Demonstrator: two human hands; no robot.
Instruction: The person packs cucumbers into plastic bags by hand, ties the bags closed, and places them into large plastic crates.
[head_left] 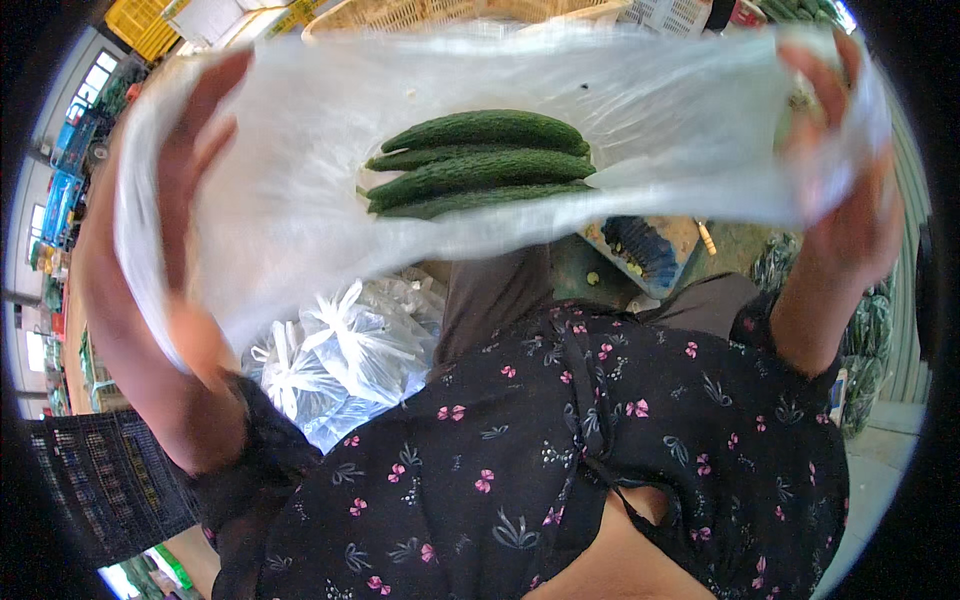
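Observation:
A clear plastic bag is stretched wide between my two hands, its film smeared by motion. Several dark green cucumbers lie side by side in the middle, with the bag's film around them. At the left end, my left hand holds the bag, the film looping over its outer side and wrist while the fingers reach away from me. My right hand holds the opposite end, film across the palm and fingers. Motion blurs both hands, so exact finger contact is unclear.
Tied plastic bags sit at my lower left. A blue-rimmed tray with a dark inside is near my knees. Yellow plastic crates stand beyond the bag, and a black crate is at far left. Bagged green produce lies on the right.

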